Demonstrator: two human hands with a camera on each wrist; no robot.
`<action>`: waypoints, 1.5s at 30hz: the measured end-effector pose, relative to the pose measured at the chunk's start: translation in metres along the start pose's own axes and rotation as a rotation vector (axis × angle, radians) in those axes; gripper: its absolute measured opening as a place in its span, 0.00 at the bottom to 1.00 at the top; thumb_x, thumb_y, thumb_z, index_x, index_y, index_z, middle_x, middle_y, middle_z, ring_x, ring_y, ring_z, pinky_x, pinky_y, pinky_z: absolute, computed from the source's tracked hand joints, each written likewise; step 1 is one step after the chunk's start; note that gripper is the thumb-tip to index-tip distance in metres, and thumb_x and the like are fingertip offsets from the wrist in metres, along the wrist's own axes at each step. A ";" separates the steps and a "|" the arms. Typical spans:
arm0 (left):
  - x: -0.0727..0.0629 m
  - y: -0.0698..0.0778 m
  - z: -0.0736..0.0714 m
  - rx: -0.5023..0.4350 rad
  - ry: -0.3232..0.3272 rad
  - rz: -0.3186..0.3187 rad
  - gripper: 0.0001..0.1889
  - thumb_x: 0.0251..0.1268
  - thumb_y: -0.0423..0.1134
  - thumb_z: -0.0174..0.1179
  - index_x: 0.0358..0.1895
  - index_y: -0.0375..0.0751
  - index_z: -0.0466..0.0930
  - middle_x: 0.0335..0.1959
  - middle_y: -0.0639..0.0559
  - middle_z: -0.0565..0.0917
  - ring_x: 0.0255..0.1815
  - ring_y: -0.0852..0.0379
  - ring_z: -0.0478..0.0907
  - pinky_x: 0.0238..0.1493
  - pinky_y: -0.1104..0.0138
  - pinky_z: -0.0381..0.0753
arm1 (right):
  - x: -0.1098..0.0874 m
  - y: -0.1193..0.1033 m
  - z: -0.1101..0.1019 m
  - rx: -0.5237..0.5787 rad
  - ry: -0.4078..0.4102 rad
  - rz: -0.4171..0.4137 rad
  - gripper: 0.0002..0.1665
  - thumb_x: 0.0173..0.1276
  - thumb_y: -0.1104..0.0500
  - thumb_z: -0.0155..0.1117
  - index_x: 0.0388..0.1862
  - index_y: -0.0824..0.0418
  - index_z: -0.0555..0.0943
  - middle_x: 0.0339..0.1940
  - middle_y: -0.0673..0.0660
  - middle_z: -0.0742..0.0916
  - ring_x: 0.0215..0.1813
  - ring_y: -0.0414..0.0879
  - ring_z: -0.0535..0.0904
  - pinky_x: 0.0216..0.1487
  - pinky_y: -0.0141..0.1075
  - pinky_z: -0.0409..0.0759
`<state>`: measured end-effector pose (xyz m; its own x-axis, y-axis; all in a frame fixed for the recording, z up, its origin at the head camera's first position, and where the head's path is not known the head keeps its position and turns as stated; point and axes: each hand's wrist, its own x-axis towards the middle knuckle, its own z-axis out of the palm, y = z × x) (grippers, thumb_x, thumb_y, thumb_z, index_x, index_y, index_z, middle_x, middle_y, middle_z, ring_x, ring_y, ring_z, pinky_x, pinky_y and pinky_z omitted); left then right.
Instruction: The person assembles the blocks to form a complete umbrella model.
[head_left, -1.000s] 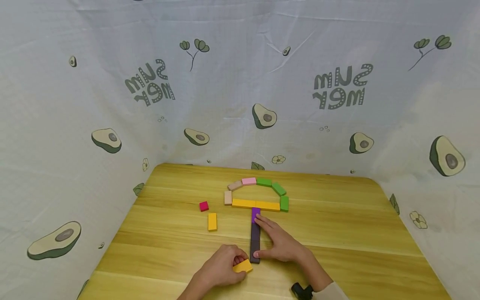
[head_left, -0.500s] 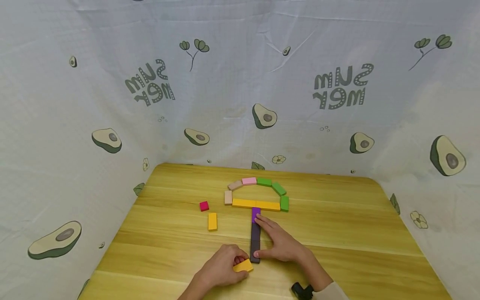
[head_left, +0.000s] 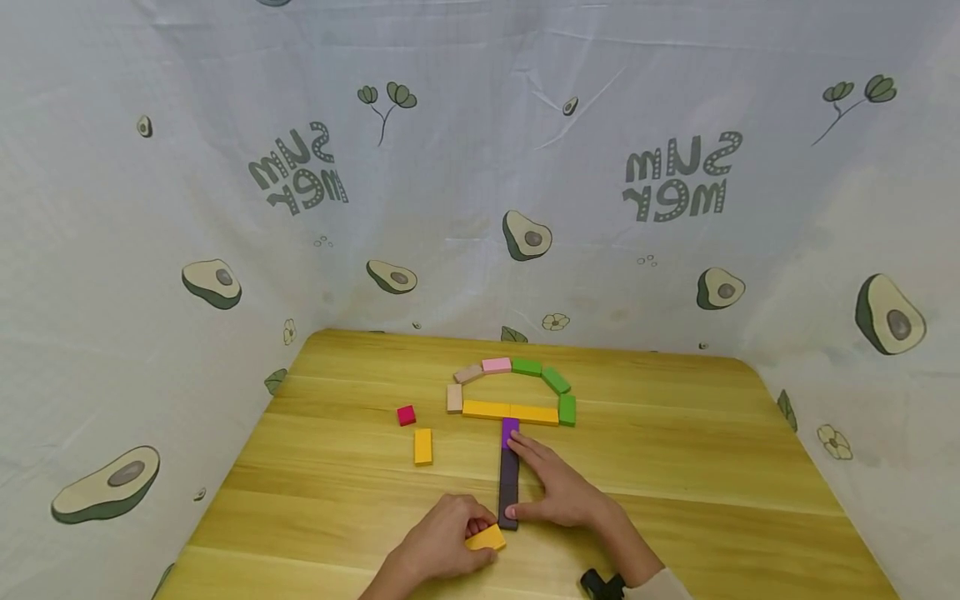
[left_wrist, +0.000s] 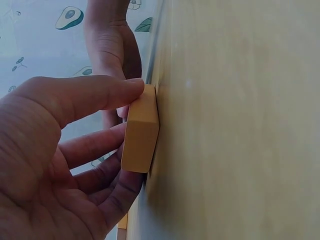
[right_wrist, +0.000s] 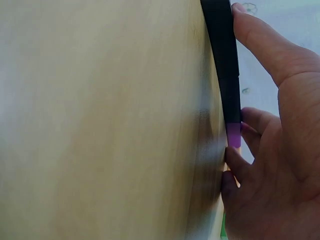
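My left hand [head_left: 450, 533] pinches a yellow rectangular block [head_left: 487, 538] between thumb and fingers, low over the wood table near the bottom end of a block column. In the left wrist view that yellow block [left_wrist: 140, 135] stays close to the tabletop. The column has a purple block [head_left: 511, 427] at its top and black blocks [head_left: 508, 475] below. Across it spreads my right hand [head_left: 562, 492], a fingertip on the purple block and the thumb on the lowest black part. In the right wrist view, the thumb [right_wrist: 265, 40] rests on the black block [right_wrist: 222, 45].
Yellow blocks [head_left: 486, 409] form a bar above the column, under an arch of tan, pink [head_left: 497, 365] and green blocks [head_left: 556, 381]. To the left lie a red cube [head_left: 406, 415] and another yellow block [head_left: 423, 447]. A black object [head_left: 600, 585] sits by the right wrist.
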<state>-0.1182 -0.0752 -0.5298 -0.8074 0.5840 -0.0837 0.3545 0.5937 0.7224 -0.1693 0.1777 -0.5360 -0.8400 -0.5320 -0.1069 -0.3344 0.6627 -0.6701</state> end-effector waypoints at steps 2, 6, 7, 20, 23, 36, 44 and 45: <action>-0.001 0.000 0.000 -0.002 0.002 -0.007 0.17 0.53 0.48 0.78 0.45 0.47 0.91 0.29 0.68 0.79 0.30 0.73 0.73 0.34 0.78 0.76 | 0.000 0.000 0.000 -0.002 -0.002 0.003 0.63 0.59 0.30 0.74 0.85 0.51 0.57 0.86 0.54 0.59 0.85 0.60 0.53 0.79 0.65 0.59; -0.001 0.000 0.000 -0.008 0.004 -0.007 0.17 0.54 0.49 0.78 0.45 0.48 0.91 0.29 0.68 0.79 0.31 0.73 0.73 0.34 0.78 0.76 | 0.000 0.000 0.000 -0.002 -0.003 0.007 0.63 0.59 0.30 0.74 0.85 0.51 0.57 0.86 0.54 0.59 0.85 0.60 0.53 0.79 0.65 0.60; -0.001 0.000 0.000 -0.012 0.006 -0.004 0.17 0.54 0.48 0.78 0.45 0.47 0.91 0.29 0.67 0.79 0.31 0.73 0.73 0.34 0.78 0.76 | 0.000 0.000 0.000 -0.001 -0.003 0.007 0.63 0.59 0.31 0.74 0.85 0.51 0.57 0.86 0.54 0.59 0.85 0.60 0.53 0.79 0.65 0.59; 0.000 0.002 0.002 -0.024 0.017 0.008 0.15 0.55 0.46 0.78 0.45 0.45 0.91 0.29 0.67 0.79 0.30 0.73 0.73 0.33 0.78 0.76 | 0.000 0.001 -0.002 0.023 0.000 0.001 0.62 0.59 0.33 0.75 0.85 0.51 0.57 0.86 0.53 0.59 0.86 0.60 0.52 0.79 0.66 0.59; -0.001 0.003 0.002 -0.024 0.016 0.003 0.16 0.55 0.46 0.78 0.45 0.46 0.91 0.29 0.67 0.79 0.30 0.73 0.73 0.34 0.78 0.76 | -0.001 0.000 -0.002 0.030 -0.004 0.003 0.61 0.60 0.33 0.75 0.85 0.51 0.57 0.86 0.53 0.59 0.86 0.60 0.51 0.79 0.66 0.58; -0.002 -0.003 -0.002 -0.009 0.013 0.076 0.19 0.59 0.48 0.75 0.51 0.43 0.89 0.35 0.65 0.81 0.34 0.74 0.74 0.37 0.78 0.78 | -0.001 0.001 0.000 0.024 -0.003 0.003 0.61 0.60 0.32 0.74 0.85 0.50 0.56 0.87 0.53 0.58 0.86 0.60 0.51 0.79 0.66 0.58; -0.004 -0.016 -0.027 0.082 0.048 0.099 0.25 0.67 0.55 0.69 0.62 0.47 0.83 0.54 0.59 0.84 0.53 0.64 0.80 0.56 0.65 0.83 | -0.001 0.001 0.000 0.029 -0.007 -0.008 0.61 0.61 0.33 0.74 0.85 0.51 0.56 0.86 0.53 0.58 0.86 0.61 0.51 0.78 0.67 0.58; -0.004 -0.018 -0.032 0.096 0.063 0.091 0.26 0.67 0.56 0.69 0.63 0.48 0.83 0.56 0.58 0.83 0.55 0.62 0.80 0.59 0.62 0.83 | -0.001 0.001 0.000 0.029 -0.008 -0.007 0.61 0.61 0.33 0.74 0.85 0.50 0.56 0.86 0.53 0.58 0.86 0.61 0.51 0.78 0.67 0.58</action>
<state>-0.1366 -0.1061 -0.5209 -0.7966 0.6040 0.0248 0.4689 0.5915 0.6559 -0.1691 0.1786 -0.5369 -0.8343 -0.5407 -0.1077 -0.3275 0.6432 -0.6921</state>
